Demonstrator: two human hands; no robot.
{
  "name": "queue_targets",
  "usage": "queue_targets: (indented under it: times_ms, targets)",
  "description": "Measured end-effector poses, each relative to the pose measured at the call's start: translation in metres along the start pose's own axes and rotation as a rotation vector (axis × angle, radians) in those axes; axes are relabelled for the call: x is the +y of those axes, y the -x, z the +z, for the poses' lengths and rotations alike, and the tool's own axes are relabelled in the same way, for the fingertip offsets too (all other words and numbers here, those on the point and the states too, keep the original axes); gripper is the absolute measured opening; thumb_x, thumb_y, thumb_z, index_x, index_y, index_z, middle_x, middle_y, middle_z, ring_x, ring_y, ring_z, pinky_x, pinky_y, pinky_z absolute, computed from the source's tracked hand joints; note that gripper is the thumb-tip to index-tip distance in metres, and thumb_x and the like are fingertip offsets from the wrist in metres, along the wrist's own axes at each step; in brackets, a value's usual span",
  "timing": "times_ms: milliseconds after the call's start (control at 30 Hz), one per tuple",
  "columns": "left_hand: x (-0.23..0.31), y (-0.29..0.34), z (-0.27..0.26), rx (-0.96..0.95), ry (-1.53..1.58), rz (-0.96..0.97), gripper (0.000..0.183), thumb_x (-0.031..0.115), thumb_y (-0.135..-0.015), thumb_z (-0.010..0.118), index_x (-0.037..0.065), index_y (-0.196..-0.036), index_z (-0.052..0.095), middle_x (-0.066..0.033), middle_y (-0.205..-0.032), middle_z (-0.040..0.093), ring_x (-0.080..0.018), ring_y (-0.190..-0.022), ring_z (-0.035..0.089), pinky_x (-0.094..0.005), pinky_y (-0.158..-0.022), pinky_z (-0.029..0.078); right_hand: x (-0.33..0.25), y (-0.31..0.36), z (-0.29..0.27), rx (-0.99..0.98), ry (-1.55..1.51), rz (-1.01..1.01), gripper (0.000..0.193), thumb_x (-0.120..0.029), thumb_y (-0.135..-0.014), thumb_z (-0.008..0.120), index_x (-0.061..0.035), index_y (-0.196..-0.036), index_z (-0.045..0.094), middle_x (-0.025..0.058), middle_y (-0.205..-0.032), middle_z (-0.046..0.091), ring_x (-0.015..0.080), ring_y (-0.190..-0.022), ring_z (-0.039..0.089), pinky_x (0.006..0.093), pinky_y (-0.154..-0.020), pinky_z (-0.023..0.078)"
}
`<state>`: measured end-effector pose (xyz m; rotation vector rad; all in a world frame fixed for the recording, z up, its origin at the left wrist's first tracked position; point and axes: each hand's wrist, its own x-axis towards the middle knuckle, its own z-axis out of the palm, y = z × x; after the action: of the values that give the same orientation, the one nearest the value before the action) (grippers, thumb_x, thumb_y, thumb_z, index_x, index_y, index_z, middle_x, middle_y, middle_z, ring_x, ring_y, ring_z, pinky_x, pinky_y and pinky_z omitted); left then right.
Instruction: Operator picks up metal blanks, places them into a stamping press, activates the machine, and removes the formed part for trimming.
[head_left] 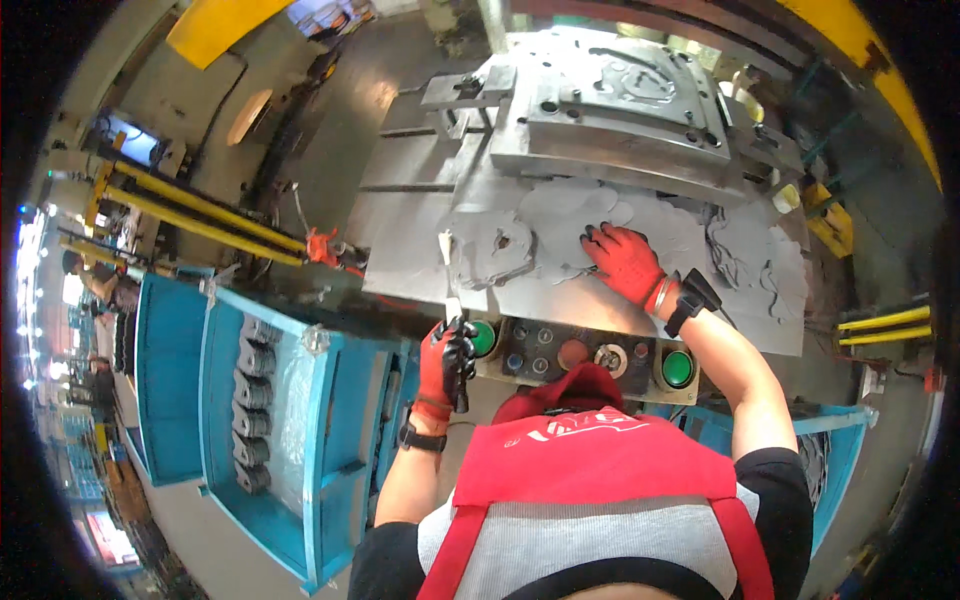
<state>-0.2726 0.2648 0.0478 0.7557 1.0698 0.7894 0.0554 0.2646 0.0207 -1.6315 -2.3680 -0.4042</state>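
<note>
My left hand [440, 372], in a red glove with black fingers, is closed at the press table's front edge. It grips a slim stick-like tool [447, 252] with a pale tip that points away from me over the table; its exact kind is unclear. Just beyond that tip lies a grey metal piece [497, 250] with a hole in it. My right hand [625, 262], gloved in red, lies with fingers stretched out on a spread of flat, rounded grey metal sheets [570, 215]. Nothing shows in its grasp.
A heavy steel die [620, 115] stands on the table's far side. A control panel with green buttons [677, 369] sits at the near edge. At left, a blue bin [325, 400] holds stacked metal parts [253, 405]. Yellow rails [200, 215] flank the machine.
</note>
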Motion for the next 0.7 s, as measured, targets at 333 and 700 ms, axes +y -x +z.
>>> queue_targets:
  times_ms: [333, 700]
  targets:
    - [0.016, 0.002, 0.000, 0.113, 0.133, 0.182, 0.027, 0.032, -0.088, 0.046, 0.007, -0.082, 0.053, 0.0014, -0.055, 0.047, -0.0074, -0.041, 0.042, -0.0202, -0.036, 0.034, 0.075, -0.001, -0.102, 0.717, -1.059, 0.899, 0.022, -0.006, -0.075, 0.059, 0.0014, -0.096, 0.060, 0.0040, -0.084, 0.064, 0.0118, -0.072, 0.057, 0.0240, -0.068, 0.044]
    - [0.022, 0.001, -0.015, 0.114, 0.076, 0.149, 0.034, 0.038, -0.087, 0.045, 0.005, -0.085, 0.055, 0.0023, -0.055, 0.046, -0.0067, -0.043, 0.041, -0.0197, -0.037, 0.033, 0.198, -0.087, -0.050, 0.944, -0.987, 1.048, 0.021, -0.008, -0.075, 0.060, 0.0027, -0.092, 0.061, 0.0069, -0.083, 0.064, 0.0111, -0.070, 0.057, 0.0235, -0.066, 0.044]
